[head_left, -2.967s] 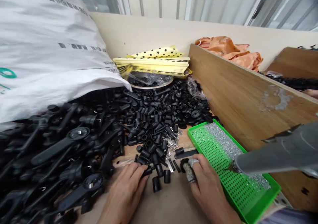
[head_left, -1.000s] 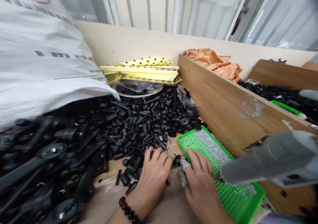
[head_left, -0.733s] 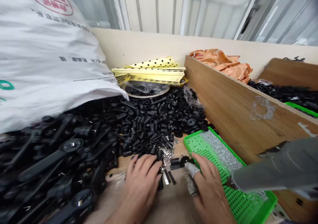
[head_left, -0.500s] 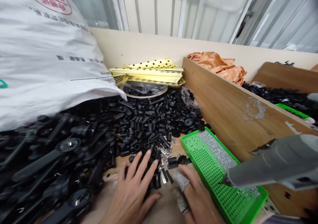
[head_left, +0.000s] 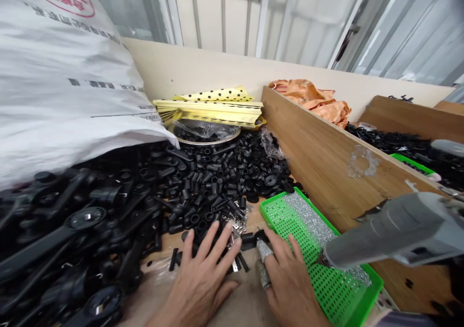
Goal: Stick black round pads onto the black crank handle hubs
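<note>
My left hand (head_left: 205, 274) lies palm down with its fingers spread over the near edge of a pile of small black plastic sleeves (head_left: 213, 179). Its palm hides some of the parts below. My right hand (head_left: 286, 274), with wrapping on two fingers, is stretched out beside a green perforated tray (head_left: 290, 228). Those fingertips reach a small round black piece (head_left: 259, 236); no grip on it shows. Between the hands lie thin metal strips (head_left: 235, 264) and black springs or ribbed pins (head_left: 242, 262). Another ribbed pin (head_left: 173, 259) rests left of my left hand.
Small silvery screws (head_left: 308, 215) fill one side of the tray. A grey power screwdriver (head_left: 384, 232) points across it from the right. Black handle-like parts (head_left: 83, 220) heap at left under a white sack (head_left: 72, 85). A wooden divider (head_left: 311, 148) and metal bowl (head_left: 208, 141) stand behind.
My left hand has slid slightly right and uncovered a ribbed pin on its left. My right hand has moved forward onto the round black piece, with its fingers more spread. The view has shifted a little.
</note>
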A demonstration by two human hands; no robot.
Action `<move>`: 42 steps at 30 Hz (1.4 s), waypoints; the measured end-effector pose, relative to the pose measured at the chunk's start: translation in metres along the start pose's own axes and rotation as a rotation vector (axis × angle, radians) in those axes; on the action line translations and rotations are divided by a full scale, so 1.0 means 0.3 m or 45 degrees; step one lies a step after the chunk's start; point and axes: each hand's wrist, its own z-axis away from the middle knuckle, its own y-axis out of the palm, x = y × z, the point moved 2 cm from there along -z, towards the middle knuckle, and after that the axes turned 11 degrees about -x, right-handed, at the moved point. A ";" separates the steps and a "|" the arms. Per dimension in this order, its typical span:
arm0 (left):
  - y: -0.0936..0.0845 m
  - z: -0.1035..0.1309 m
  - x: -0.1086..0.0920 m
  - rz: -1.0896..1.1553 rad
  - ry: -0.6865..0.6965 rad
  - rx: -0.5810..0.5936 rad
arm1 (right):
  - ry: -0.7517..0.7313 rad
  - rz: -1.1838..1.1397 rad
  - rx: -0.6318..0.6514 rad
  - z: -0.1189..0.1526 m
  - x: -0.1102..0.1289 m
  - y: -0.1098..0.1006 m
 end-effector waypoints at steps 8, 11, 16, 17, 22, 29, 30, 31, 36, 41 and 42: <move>0.050 -0.031 -0.017 0.098 0.130 0.078 | -0.043 -0.069 -0.067 -0.008 0.022 0.085; 0.056 -0.037 -0.005 0.104 0.131 0.074 | -0.042 -0.072 -0.136 -0.049 0.026 0.096; 0.044 -0.052 0.010 0.113 0.118 0.074 | -0.063 -0.203 -0.124 -0.081 0.021 0.112; 0.039 -0.055 0.011 0.117 0.118 0.087 | -0.069 -0.219 -0.113 -0.077 0.017 0.117; 0.003 -0.061 0.006 0.147 0.154 0.156 | -0.014 -0.281 -0.037 -0.045 -0.001 0.132; -0.048 0.035 0.049 0.051 -0.014 0.123 | 0.070 -0.374 0.007 -0.054 0.002 0.103; -0.048 0.058 0.062 0.025 -0.079 0.107 | 0.088 -0.376 0.015 -0.054 0.001 0.098; -0.047 0.080 0.073 0.001 -0.142 0.095 | 0.101 -0.378 0.022 -0.051 0.000 0.094; -0.027 0.129 0.100 -0.078 -0.298 0.079 | 0.137 -0.365 -0.009 -0.025 0.000 0.086; -0.007 0.094 0.097 -0.085 -0.249 0.032 | -0.155 -0.308 0.030 -0.025 0.063 0.105; -0.003 0.088 0.097 -0.092 -0.234 0.029 | -0.207 -0.297 0.084 -0.028 0.077 0.115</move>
